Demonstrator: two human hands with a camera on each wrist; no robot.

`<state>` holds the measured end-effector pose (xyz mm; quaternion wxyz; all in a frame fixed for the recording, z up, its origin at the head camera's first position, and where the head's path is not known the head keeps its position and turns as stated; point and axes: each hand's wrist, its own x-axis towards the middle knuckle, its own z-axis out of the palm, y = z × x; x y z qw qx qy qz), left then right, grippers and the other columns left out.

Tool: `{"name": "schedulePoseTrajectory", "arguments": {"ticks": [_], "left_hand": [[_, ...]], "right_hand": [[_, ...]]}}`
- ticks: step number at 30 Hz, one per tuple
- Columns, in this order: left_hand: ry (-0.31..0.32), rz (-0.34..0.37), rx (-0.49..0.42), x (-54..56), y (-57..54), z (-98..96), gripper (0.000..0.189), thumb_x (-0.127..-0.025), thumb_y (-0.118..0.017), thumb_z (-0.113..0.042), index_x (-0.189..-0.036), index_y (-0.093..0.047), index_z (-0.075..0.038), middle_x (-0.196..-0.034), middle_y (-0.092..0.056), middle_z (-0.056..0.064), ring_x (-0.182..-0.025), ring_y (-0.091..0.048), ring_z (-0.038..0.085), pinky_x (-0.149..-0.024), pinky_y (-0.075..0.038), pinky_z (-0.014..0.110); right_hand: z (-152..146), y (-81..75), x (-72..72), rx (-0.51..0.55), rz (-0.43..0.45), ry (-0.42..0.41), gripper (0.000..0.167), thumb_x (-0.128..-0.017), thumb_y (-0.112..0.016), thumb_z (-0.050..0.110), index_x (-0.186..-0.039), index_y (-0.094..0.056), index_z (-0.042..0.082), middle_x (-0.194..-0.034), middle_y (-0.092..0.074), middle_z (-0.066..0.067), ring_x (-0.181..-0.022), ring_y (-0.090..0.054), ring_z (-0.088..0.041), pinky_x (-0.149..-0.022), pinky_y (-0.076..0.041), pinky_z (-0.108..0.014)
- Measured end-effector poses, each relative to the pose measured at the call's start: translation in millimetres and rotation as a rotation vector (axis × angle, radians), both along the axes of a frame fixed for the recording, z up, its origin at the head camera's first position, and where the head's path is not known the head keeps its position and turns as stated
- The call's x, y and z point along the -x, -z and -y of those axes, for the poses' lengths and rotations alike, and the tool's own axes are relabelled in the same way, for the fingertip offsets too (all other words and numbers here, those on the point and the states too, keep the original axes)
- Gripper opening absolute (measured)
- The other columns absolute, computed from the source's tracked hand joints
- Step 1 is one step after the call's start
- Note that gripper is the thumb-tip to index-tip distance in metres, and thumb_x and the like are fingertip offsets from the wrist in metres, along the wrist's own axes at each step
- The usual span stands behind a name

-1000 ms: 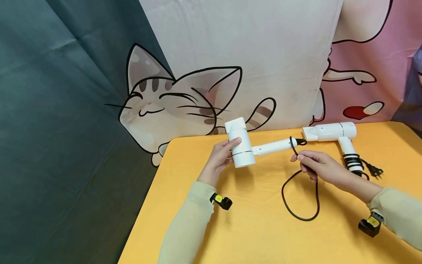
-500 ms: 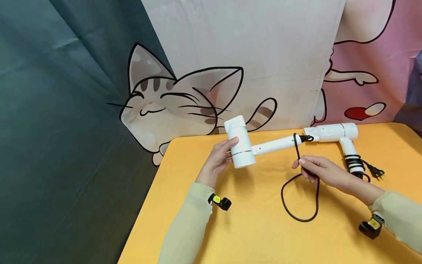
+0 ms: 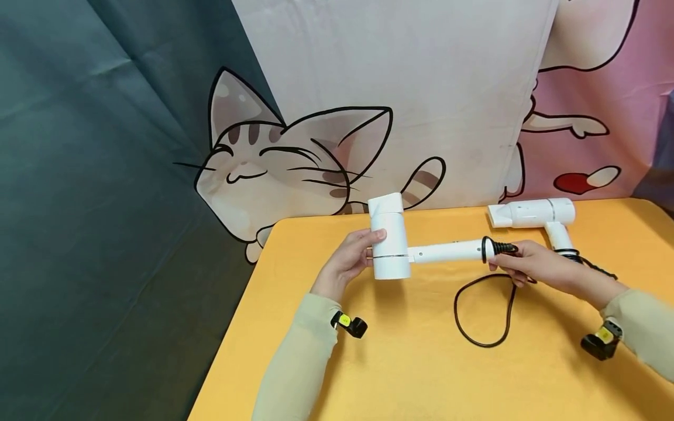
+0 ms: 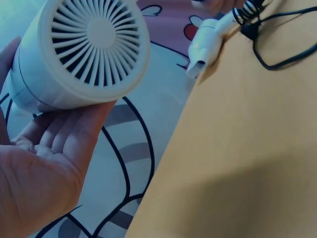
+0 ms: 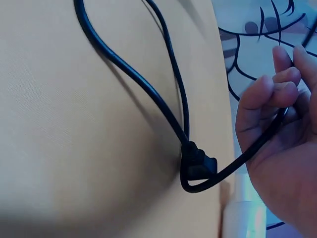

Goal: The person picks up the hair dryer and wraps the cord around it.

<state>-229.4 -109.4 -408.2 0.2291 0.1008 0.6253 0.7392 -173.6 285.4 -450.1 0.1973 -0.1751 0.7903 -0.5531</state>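
Observation:
My left hand (image 3: 344, 263) grips the barrel of a white hair dryer (image 3: 391, 248) above the yellow table, its handle pointing right. The left wrist view shows the dryer's slatted rear grille (image 4: 101, 32) and the left hand (image 4: 44, 173) wrapped under the barrel. My right hand (image 3: 542, 266) holds the black cord (image 3: 508, 327) beside the handle's end, where one turn of cord circles the handle. The rest of the cord hangs in a loop below. In the right wrist view the cord runs through the curled fingers of the right hand (image 5: 282, 144), and the black plug (image 5: 200, 168) dangles beside it.
A second white hair dryer (image 3: 537, 213) lies at the table's back right, its black cord wound round the handle and partly hidden by my right forearm. A cartoon-printed curtain (image 3: 447, 88) hangs right behind the yellow table (image 3: 421, 374).
My right hand has moved up and right to the handle's end, shifting the cord with it. The held dryer has sunk slightly and turned, with its handle now nearer level.

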Motion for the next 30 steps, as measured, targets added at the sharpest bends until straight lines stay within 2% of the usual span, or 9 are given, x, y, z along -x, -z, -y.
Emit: {"name": "schedulePoseTrajectory", "arguments": {"ticks": [3, 6, 10, 15, 19, 23, 30], "left_hand": [[0.048, -0.005, 0.009, -0.7, 1.4, 1.7, 0.051, -0.098, -0.060, -0.019, -0.133, -0.058, 0.017, -0.094, -0.076, 0.001, -0.079, -0.075, 0.013, -0.066, -0.062, 0.027], [0.089, -0.015, 0.025, -1.0, 3.1, 3.1, 0.057, -0.096, -0.063, -0.023, -0.135, -0.057, 0.018, -0.093, -0.076, 0.000, -0.080, -0.076, 0.013, -0.068, -0.063, 0.028], [0.126, -0.021, 0.057, -1.3, 4.4, 4.2, 0.060, -0.095, -0.066, -0.026, -0.135, -0.058, 0.018, -0.094, -0.076, 0.001, -0.080, -0.076, 0.015, -0.069, -0.064, 0.030], [0.144, -0.014, 0.120, -0.4, 4.7, 3.4, 0.052, -0.099, -0.064, -0.021, -0.135, -0.060, 0.015, -0.100, -0.077, 0.006, -0.084, -0.076, 0.017, -0.076, -0.066, 0.038], [0.140, -0.002, 0.173, 0.9, 4.6, 0.9, 0.048, -0.102, -0.064, -0.019, -0.138, -0.061, 0.012, -0.109, -0.077, 0.014, -0.089, -0.076, 0.020, -0.083, -0.066, 0.044], [0.123, 0.006, 0.209, 1.8, 5.2, -1.7, 0.047, -0.103, -0.066, -0.020, -0.139, -0.063, 0.010, -0.114, -0.076, 0.018, -0.091, -0.076, 0.021, -0.086, -0.065, 0.046], [0.027, 0.024, 0.212, 4.2, 11.7, -2.3, 0.048, -0.102, -0.070, -0.025, -0.138, -0.066, 0.006, -0.115, -0.076, 0.019, -0.095, -0.077, 0.025, -0.083, -0.066, 0.046]], "right_hand": [[-4.8, -7.7, 6.3, -0.018, 0.015, -0.008, 0.023, -0.112, -0.052, 0.006, -0.106, -0.074, 0.007, -0.065, -0.052, -0.001, -0.056, -0.053, -0.013, -0.052, -0.049, -0.032], [-6.9, -15.3, 11.4, -0.065, -0.001, -0.015, 0.025, -0.111, -0.052, 0.005, -0.101, -0.073, 0.012, -0.069, -0.053, 0.001, -0.055, -0.050, -0.011, -0.051, -0.051, -0.031], [-5.7, -26.1, 17.2, -0.160, -0.071, -0.038, 0.025, -0.112, -0.056, 0.014, -0.092, -0.070, 0.011, -0.067, -0.046, 0.004, -0.052, -0.047, -0.010, -0.048, -0.049, -0.031], [2.2, -42.6, 24.8, -0.259, -0.142, -0.088, 0.032, -0.108, -0.066, 0.024, -0.079, -0.059, 0.012, -0.065, -0.039, 0.009, -0.053, -0.041, -0.006, -0.045, -0.042, -0.027], [10.9, -57.8, 28.2, -0.286, -0.175, -0.122, 0.038, -0.106, -0.069, 0.023, -0.074, -0.052, 0.010, -0.067, -0.036, 0.011, -0.054, -0.036, -0.003, -0.042, -0.038, -0.024], [21.7, -72.0, 28.5, -0.335, -0.194, -0.140, 0.041, -0.106, -0.069, 0.026, -0.072, -0.050, 0.012, -0.068, -0.035, 0.010, -0.051, -0.037, -0.004, -0.042, -0.041, -0.026], [34.6, -90.5, 21.0, -0.435, -0.205, -0.104, 0.033, -0.110, -0.062, 0.032, -0.083, -0.063, 0.014, -0.072, -0.047, 0.001, -0.045, -0.041, -0.010, -0.043, -0.048, -0.034]]}}
